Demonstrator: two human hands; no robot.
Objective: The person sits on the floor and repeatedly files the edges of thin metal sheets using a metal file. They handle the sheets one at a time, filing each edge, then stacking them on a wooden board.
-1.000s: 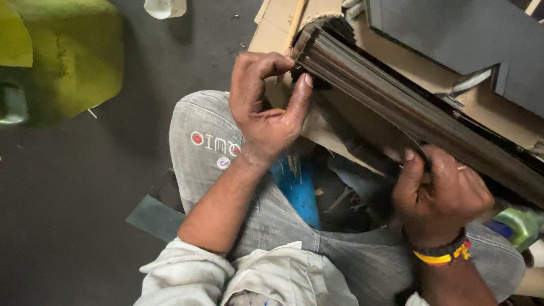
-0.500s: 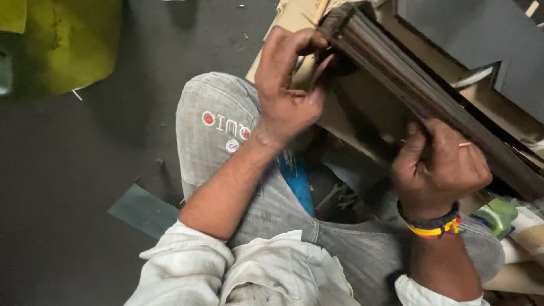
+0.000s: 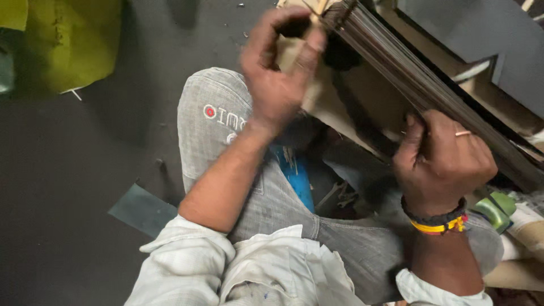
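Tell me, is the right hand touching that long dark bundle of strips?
Touching. The head view shows the right hand closed around the dark bundle of strips, its fingers wrapped over the near edge with no gap.

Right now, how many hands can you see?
2. The left hand is at the top end of the dark bundle of strips; the right hand grips the bundle lower down. No other hands show.
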